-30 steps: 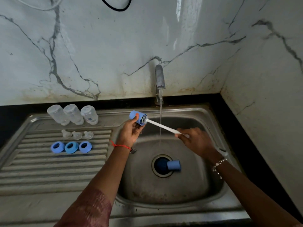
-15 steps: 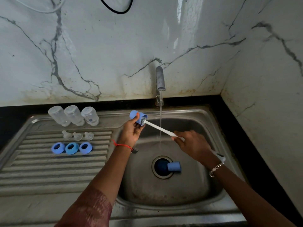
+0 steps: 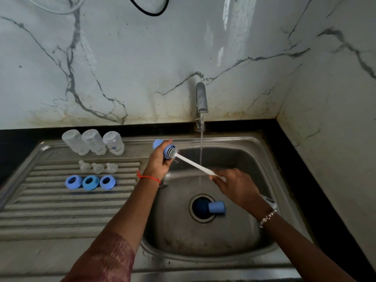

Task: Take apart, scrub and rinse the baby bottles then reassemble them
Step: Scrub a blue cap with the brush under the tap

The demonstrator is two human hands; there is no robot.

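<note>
My left hand (image 3: 158,159) grips a blue bottle cap (image 3: 165,149) above the sink's left rim, its mouth turned right. The bristle head of a white bottle brush (image 3: 193,164) sits inside the cap. My right hand (image 3: 237,185) holds the brush handle over the basin. A second blue cap (image 3: 216,207) lies on its side at the drain (image 3: 201,207). On the drainboard stand three clear bottles (image 3: 92,141) upside down, three clear nipples (image 3: 98,167) and three blue collar rings (image 3: 90,182) in rows.
The tap (image 3: 201,98) runs a thin stream into the steel sink basin (image 3: 234,241), just behind the brush handle. The ribbed drainboard (image 3: 50,210) lies left. Marble walls close the back and right. A black counter strip (image 3: 305,169) borders the sink.
The brush has slid a little deeper into the cap, and my right hand has shifted slightly left and forward. Everything on the drainboard stays put.
</note>
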